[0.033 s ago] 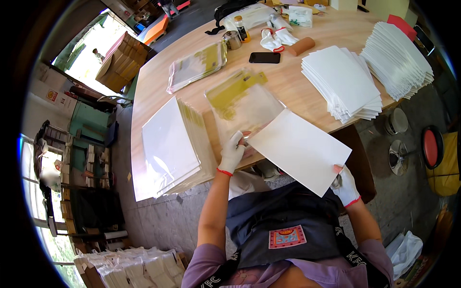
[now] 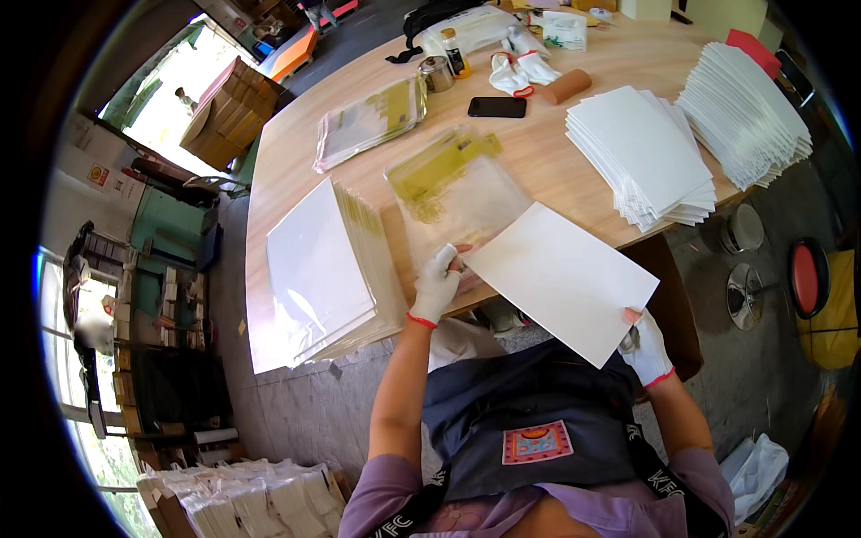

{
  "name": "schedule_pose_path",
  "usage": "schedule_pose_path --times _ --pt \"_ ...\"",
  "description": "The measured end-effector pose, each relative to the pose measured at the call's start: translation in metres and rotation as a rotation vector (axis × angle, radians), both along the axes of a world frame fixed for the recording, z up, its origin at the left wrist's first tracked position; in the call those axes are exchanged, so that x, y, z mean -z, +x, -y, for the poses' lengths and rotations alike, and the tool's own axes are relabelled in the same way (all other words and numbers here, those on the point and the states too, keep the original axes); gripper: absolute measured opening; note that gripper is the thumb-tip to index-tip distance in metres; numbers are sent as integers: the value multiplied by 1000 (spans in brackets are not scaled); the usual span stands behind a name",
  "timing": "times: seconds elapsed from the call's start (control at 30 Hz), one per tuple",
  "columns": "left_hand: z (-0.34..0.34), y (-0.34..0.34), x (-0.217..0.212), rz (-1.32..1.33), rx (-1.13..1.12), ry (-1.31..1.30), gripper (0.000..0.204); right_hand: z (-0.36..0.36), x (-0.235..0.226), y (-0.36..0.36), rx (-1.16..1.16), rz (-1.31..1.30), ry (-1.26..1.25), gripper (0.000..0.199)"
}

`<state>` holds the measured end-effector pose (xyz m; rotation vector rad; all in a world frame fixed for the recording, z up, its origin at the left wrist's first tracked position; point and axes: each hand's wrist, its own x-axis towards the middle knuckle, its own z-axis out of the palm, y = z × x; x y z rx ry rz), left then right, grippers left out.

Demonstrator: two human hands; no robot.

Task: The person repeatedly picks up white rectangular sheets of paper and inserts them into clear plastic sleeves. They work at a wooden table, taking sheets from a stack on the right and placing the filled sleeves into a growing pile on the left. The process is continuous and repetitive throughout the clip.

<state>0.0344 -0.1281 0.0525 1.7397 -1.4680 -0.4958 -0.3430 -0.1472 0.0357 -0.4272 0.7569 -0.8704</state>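
Observation:
A blank white board (image 2: 569, 282) is tilted over the table's near edge. My right hand (image 2: 647, 348), in a white fingertip-free glove with a red cuff, grips its lower right edge. The board's left corner lies over the near end of a clear plastic bag (image 2: 466, 197) with a gold printed band, on top of other such bags. My left hand (image 2: 438, 285), gloved the same way, has its fingers closed at the bag's near edge, close to that corner. To its left leans a stack of bagged white boards (image 2: 318, 264).
Fanned stacks of white boards (image 2: 637, 157) stand at the right of the wooden table (image 2: 287, 152). Farther back are more plastic bags (image 2: 372, 121), a black phone (image 2: 497, 108), spare gloves (image 2: 520, 73), a brown roll (image 2: 568, 86), a metal canister (image 2: 436, 74) and a bottle (image 2: 455, 56).

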Motion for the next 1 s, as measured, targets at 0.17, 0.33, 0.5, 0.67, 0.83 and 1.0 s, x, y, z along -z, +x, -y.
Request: schedule_pose_path --times 0.17,0.33,0.5,0.67,0.83,1.0 --pt "-7 -32 -7 200 -29 -58 26 -13 9 1 -29 106 -19 36" --pt "5 -93 32 -843 -624 -632 67 -33 -28 22 -78 -42 2 30" --pt "4 -106 91 -1808 -196 -16 57 -40 -50 24 -136 -83 -50 30" --pt "-47 -137 114 -2188 -4 91 49 -35 -13 40 -218 -262 86 29" --pt "-54 -161 147 -1131 -537 233 24 -15 39 111 -129 211 296 36" --pt "-68 -127 130 -1491 -357 169 28 -13 33 127 -423 33 92 38"
